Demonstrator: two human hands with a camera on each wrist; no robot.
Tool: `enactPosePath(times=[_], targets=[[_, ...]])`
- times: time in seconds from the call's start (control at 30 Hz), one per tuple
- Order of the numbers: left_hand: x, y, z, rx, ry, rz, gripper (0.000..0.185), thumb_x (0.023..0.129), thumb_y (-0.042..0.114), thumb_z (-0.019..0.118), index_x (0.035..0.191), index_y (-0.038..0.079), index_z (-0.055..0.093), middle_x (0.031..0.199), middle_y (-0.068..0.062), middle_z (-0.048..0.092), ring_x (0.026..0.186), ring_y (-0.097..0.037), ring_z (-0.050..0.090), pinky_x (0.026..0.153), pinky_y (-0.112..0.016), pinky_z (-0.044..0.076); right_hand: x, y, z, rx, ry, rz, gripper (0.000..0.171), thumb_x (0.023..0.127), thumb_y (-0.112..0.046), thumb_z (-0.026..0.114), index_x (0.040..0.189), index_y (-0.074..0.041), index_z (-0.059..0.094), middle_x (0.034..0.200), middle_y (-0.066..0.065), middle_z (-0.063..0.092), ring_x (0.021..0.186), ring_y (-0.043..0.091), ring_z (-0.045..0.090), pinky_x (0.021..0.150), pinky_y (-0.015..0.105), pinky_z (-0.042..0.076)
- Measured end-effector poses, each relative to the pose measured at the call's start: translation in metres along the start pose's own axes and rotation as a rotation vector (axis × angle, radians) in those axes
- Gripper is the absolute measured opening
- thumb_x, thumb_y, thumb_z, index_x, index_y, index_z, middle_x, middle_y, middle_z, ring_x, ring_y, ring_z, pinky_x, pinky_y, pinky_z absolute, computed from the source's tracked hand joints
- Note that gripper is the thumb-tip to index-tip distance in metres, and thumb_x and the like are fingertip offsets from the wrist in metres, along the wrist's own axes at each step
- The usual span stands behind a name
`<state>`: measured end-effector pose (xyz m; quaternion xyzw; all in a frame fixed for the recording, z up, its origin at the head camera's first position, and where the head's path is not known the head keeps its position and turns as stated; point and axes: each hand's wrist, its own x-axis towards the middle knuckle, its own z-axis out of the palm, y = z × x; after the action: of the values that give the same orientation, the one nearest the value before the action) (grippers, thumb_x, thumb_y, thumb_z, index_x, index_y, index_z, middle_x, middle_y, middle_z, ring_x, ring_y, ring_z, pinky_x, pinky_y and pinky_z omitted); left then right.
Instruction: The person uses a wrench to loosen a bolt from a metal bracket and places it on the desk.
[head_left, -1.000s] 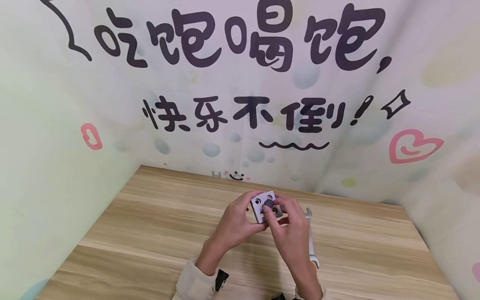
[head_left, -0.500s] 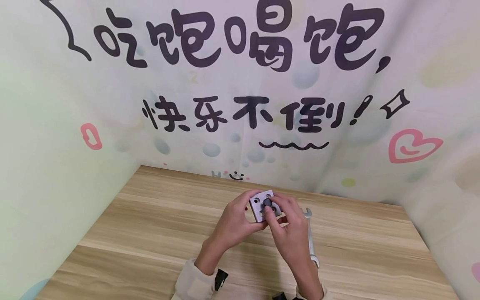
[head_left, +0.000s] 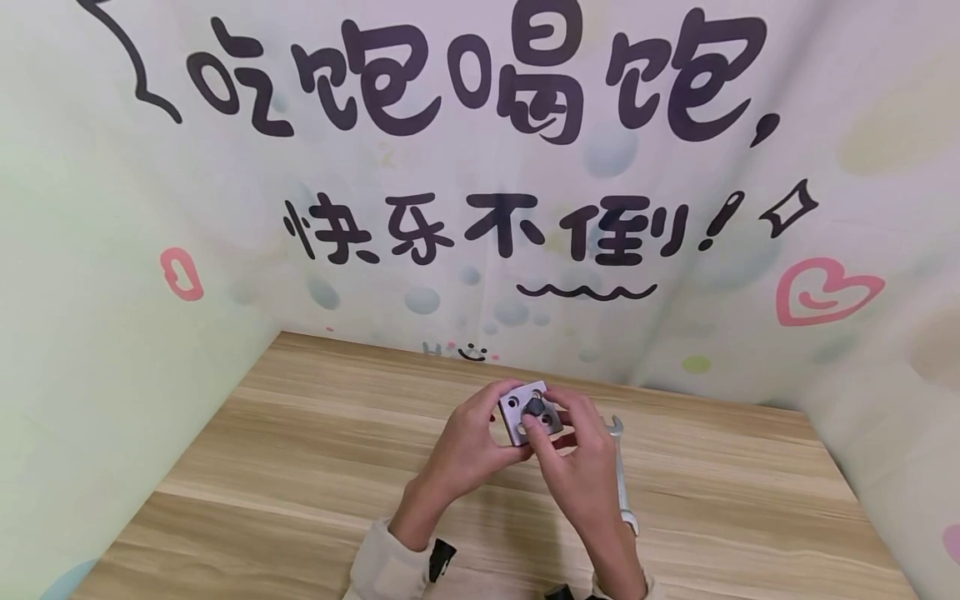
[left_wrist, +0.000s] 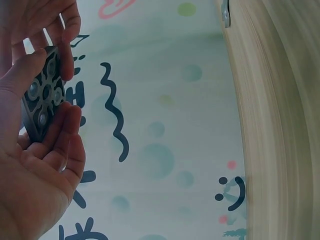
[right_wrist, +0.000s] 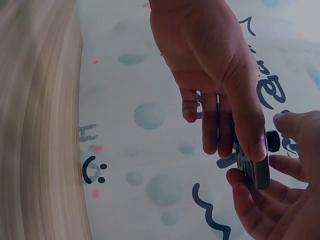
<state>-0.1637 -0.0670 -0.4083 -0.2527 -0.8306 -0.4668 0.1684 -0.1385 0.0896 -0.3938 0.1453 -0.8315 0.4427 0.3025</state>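
Note:
My left hand (head_left: 467, 437) grips a square metal plate (head_left: 513, 421) above the table, its thumb along the near edge. Round holes surround a black bolt (head_left: 534, 407) that stands out of the plate's middle. My right hand (head_left: 581, 446) has thumb and index finger around the bolt head; in the right wrist view the bolt (right_wrist: 273, 141) sits between those two fingertips, and whether both touch it is hard to tell. Other right fingers reach the plate's edge. The left wrist view shows the far face of the plate (left_wrist: 46, 95), with a dark patterned relief.
A silver open-ended wrench (head_left: 622, 479) lies on the wooden table (head_left: 300, 467), partly behind my right hand and wrist. A printed white cloth (head_left: 420, 167) with dark lettering hangs close behind and at both sides of the table.
My right thumb and index finger have shifted around the bolt head, the thumb moving slightly lower and left. The plate and left hand hold nearly the same place.

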Motion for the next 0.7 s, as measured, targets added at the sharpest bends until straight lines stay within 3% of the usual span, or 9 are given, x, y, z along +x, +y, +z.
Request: enactPosePath(times=[0.3, 0.7], targets=[[0.0002, 0.0017, 0.0008, -0.018, -0.016, -0.004, 0.068, 0.071, 0.014, 0.090, 0.130, 0.007, 0.056, 0.119, -0.005, 0.066, 0.095, -0.012, 0.060, 0.077, -0.027, 0.051, 0.0004, -0.0008, 0.0004, -0.017, 0.031, -0.013, 0.025, 0.083, -0.006, 0.079, 0.105, -0.005, 0.069, 0.108, 0.008, 0.068, 0.079, 0.015, 0.064, 0.055, 0.024, 0.054], [0.0003, 0.0009, -0.0001, -0.007, -0.004, -0.014, 0.067, 0.072, 0.016, 0.089, 0.129, 0.006, 0.057, 0.119, -0.005, 0.066, 0.095, -0.013, 0.060, 0.077, -0.027, 0.051, -0.0003, 0.0002, -0.0008, -0.015, 0.000, -0.044, 0.025, 0.087, -0.004, 0.074, 0.111, -0.006, 0.073, 0.114, 0.007, 0.067, 0.090, 0.016, 0.063, 0.056, 0.024, 0.052]])
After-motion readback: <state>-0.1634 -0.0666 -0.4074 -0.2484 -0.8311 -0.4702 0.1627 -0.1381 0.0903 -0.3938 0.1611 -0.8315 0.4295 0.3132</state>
